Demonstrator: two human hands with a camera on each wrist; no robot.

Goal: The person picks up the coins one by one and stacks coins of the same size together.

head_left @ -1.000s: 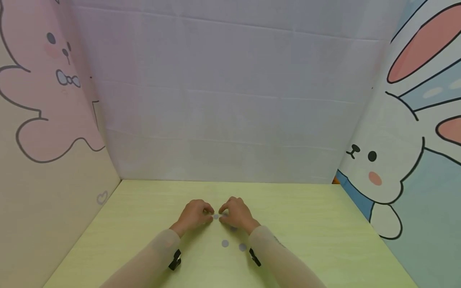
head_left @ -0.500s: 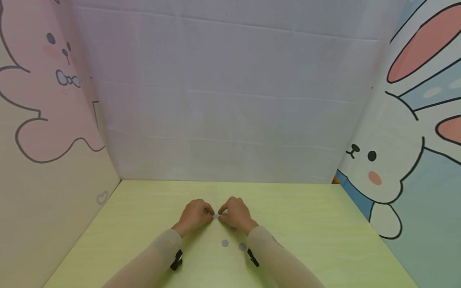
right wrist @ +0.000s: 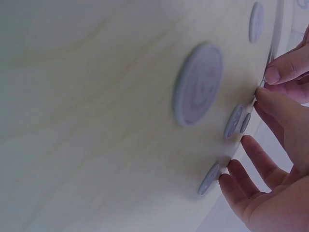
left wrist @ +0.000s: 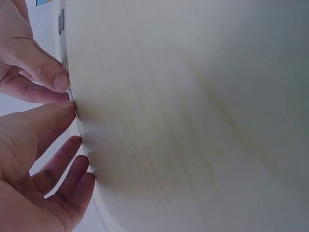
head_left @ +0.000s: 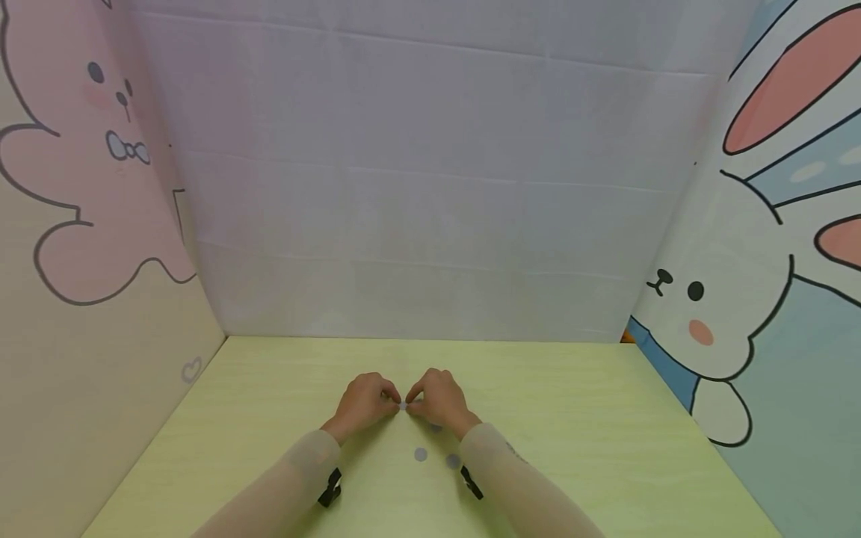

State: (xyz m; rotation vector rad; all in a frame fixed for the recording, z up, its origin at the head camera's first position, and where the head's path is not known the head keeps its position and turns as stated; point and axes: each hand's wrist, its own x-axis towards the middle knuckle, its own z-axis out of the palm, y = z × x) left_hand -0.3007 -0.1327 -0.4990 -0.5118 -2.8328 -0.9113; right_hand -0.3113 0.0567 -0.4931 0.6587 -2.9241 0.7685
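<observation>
A small grey coin (head_left: 403, 406) lies between the fingertips of both hands, mostly covered by them. My left hand (head_left: 363, 402) pinches it from the left with thumb and forefinger. From the other side my right hand (head_left: 440, 401) has thumb and forefinger at its edge. The left wrist view shows the two hands' fingertips nearly meeting at the table surface, the other fingers of the left hand (left wrist: 46, 164) loosely bent. In the right wrist view, a sliver of the pinched coin (right wrist: 262, 84) shows edge-on beside the right hand (right wrist: 270, 179).
Several more grey coins lie flat on the pale wooden table (head_left: 282, 388). One coin (head_left: 420, 454) and another coin (head_left: 453, 461) are nearer me; a third coin (head_left: 436, 429) is partly under the right hand. A white sheet (head_left: 417, 187) hangs behind, with printed panels at both sides.
The right hand has shifted slightly left, closing the gap to the coin between the hands. The left hand has edged slightly right, and the other coins stay put.
</observation>
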